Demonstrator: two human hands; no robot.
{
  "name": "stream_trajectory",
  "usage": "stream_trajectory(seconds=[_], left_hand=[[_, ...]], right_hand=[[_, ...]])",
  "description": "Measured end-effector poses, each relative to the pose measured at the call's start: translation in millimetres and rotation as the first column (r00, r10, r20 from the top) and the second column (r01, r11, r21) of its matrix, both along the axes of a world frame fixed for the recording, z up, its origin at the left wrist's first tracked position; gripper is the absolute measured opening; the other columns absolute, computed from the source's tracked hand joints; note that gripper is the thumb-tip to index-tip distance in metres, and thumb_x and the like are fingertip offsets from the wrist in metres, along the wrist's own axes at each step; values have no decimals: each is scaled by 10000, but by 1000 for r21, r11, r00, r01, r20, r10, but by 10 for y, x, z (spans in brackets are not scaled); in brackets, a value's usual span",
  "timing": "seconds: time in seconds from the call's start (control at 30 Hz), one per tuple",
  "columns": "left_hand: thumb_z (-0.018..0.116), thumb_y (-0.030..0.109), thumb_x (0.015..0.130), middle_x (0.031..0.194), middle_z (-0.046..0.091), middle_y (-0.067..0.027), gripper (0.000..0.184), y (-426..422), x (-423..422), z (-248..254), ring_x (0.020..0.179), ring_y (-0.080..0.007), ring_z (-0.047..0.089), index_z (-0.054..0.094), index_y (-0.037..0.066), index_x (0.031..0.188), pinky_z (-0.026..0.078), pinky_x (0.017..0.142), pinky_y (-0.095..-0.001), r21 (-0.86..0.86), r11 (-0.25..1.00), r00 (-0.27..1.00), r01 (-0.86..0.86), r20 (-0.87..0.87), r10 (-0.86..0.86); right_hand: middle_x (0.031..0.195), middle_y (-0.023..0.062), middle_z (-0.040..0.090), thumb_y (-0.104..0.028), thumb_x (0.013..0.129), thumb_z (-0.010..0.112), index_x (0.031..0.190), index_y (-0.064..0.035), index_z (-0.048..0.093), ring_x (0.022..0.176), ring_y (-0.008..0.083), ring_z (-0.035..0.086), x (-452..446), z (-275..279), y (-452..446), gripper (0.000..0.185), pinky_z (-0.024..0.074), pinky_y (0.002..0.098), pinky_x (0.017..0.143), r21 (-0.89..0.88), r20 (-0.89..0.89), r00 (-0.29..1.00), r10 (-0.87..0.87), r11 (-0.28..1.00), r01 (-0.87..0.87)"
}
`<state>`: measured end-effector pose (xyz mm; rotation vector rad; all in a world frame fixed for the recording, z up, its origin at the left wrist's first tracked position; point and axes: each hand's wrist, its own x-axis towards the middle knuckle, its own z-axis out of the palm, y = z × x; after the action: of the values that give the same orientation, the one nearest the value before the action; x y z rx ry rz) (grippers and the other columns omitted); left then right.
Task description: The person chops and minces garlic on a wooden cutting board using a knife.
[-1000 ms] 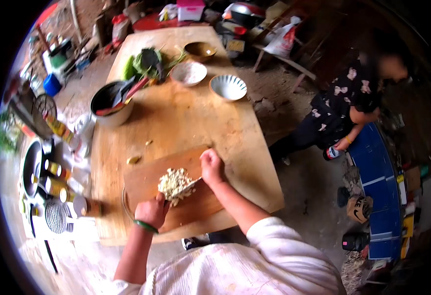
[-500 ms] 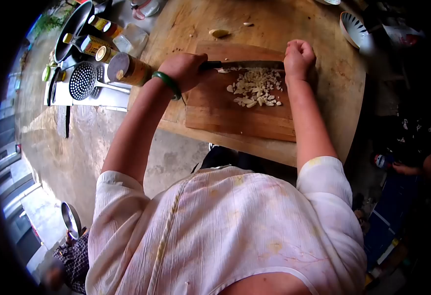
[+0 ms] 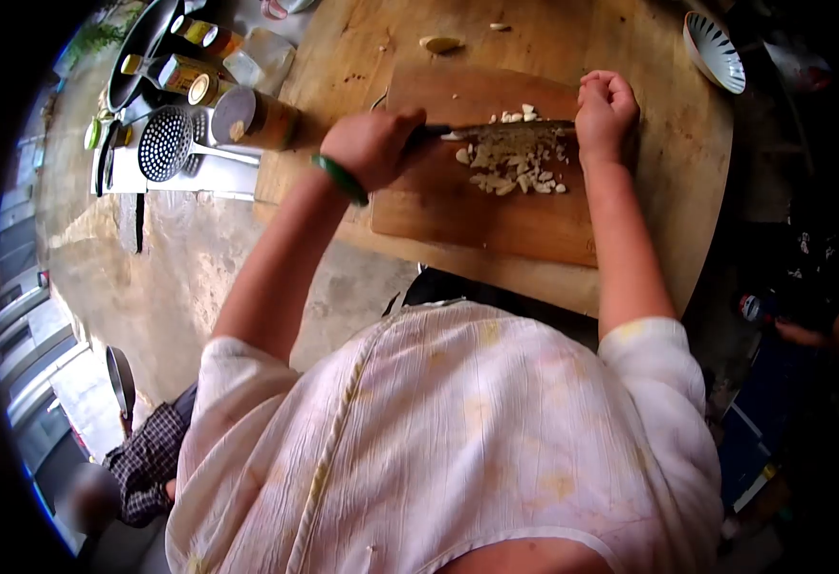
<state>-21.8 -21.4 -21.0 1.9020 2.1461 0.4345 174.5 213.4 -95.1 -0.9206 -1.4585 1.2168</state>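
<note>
My left hand (image 3: 373, 148), with a green bangle on the wrist, is wrapped around the black handle of a kitchen knife (image 3: 515, 128). At the other end of the blade my right hand (image 3: 607, 117) is closed around the tip area; its fingers partly hide the contact. The blade lies crosswise over a pile of chopped garlic (image 3: 515, 172). A few white pieces sit on the blade's far side, most on the near side. Under the pile is a wooden cutting board (image 3: 477, 222).
The board rests on a wooden table (image 3: 343, 57). To the left are a jar (image 3: 257, 117), a skimmer (image 3: 166, 143), several bottles and a pan. A patterned bowl (image 3: 716, 53) stands at the far right. People are at lower left (image 3: 152, 469) and right (image 3: 802, 330).
The knife has moved nearer to me across the garlic, so some pieces now lie beyond the blade. Both hands moved with it. The whole view has shifted slightly.
</note>
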Motion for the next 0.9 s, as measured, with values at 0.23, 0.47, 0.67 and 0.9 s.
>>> stream_trajectory(seconds=[0.23, 0.47, 0.67, 0.9], left_hand=[[568, 405, 947, 718, 638, -154, 304, 15, 227, 256, 659, -377, 632, 578, 103, 920, 489, 569, -474, -159, 986, 994, -42, -104, 26], [596, 387, 934, 688, 629, -144, 284, 32, 112, 238, 649, -366, 625, 587, 108, 883, 487, 576, -475, -13, 999, 998, 36, -54, -37], [585, 392, 940, 680, 630, -142, 288, -150, 284, -12, 645, -378, 623, 589, 109, 890, 476, 569, -482, -72, 992, 992, -101, -89, 95], [587, 369, 932, 726, 643, -154, 269, 5, 209, 365, 681, -375, 629, 591, 100, 919, 489, 597, -486, -94, 995, 995, 35, -90, -43]], right_hand=[[635, -21, 526, -43, 910, 557, 819, -38, 612, 571, 59, 474, 90, 73, -58, 107, 365, 223, 498, -221, -68, 995, 70, 972, -84], [641, -32, 525, -31, 900, 555, 808, -37, 608, 572, 50, 460, 124, 77, -69, 106, 353, 218, 510, -194, -80, 994, 71, 977, -86], [626, -32, 512, -42, 899, 563, 782, -41, 600, 572, 46, 453, 120, 123, -183, 123, 354, 230, 508, -69, -59, 993, 105, 992, -109], [646, -23, 521, -41, 897, 555, 778, -44, 601, 587, 50, 478, 182, 117, -108, 128, 355, 210, 508, -233, -107, 992, 70, 968, -93]])
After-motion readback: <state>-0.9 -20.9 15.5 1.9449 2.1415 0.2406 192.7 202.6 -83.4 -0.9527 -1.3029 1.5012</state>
